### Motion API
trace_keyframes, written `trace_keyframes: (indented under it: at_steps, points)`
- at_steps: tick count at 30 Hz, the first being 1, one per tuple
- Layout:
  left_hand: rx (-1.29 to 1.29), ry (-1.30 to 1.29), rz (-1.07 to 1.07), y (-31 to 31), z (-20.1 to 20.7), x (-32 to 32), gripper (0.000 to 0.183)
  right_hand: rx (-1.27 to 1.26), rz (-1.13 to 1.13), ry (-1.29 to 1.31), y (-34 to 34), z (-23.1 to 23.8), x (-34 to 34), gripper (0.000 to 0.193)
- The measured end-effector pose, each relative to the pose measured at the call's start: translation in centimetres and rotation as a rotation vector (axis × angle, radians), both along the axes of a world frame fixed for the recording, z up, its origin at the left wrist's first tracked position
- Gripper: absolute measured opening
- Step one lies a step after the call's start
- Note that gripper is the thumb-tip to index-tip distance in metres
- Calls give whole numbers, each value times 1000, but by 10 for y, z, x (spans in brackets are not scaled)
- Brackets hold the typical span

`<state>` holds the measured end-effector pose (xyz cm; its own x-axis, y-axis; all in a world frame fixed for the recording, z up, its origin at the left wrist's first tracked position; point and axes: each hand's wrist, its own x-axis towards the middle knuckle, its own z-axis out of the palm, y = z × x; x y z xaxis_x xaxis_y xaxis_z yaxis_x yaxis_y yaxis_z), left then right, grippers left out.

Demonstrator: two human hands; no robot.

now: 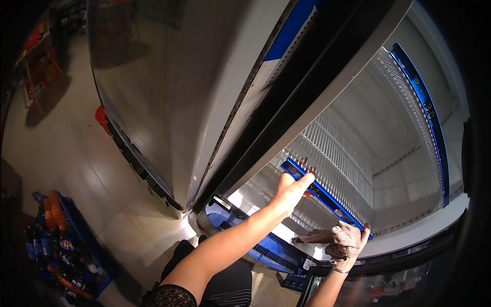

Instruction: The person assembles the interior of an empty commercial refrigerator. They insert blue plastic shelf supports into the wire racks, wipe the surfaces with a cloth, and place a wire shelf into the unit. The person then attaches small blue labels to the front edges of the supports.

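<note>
A white wire shelf (341, 153) with a blue price strip (332, 203) along its front edge is inside an upright display fridge. My left hand (290, 192) is closed round the left part of this front edge, thumb on top and fingertips showing behind the strip. At the right end of the strip is my right hand (355, 256), closed on a brown-grey cloth (344, 241). Its fingers reach up beside the strip's end, and part of the cloth hangs to the left. Higher in the fridge, another blue strip (423, 105) fronts an upper shelf.
The fridge's base has a blue grille (271, 256) near my legs. To the left stands another large grey cabinet (153, 102) with a curved side. A blue crate (97, 250) of bottles is on the tiled floor (82, 163) at lower left. A glass door (388, 286) is at lower right.
</note>
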<state>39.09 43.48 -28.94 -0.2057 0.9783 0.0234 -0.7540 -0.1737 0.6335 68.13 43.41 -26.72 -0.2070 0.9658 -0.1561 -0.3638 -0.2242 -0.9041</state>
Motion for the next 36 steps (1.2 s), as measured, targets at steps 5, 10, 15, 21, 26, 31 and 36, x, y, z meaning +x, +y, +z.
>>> trace_keyframes:
  at_steps: [5, 10, 15, 21, 26, 31, 36]
  points:
    - [-7, -30, -32, 1, -2, 0, 17, 520, -87, -712, 17, -45, 38, 59]
    - [14, -33, -35, 0, -1, -2, 17, 485, -104, -725, 11, -44, 32, 31]
    - [50, 34, -23, 2, -6, -8, 28, -224, -13, 409, 11, -12, 13, 92]
    - [-56, 115, -41, 1, 9, -13, 37, -280, 271, 564, -5, 7, 7, 109]
    - [-44, 154, -27, -3, 11, -17, 40, -207, 79, 615, 10, -8, 2, 104]
    - [-28, 136, -20, 2, 9, -11, 36, 4, -124, 406, 12, -19, 8, 89]
    - [-71, 147, 11, 4, 7, -14, 30, 25, -260, 395, 16, -30, 14, 49]
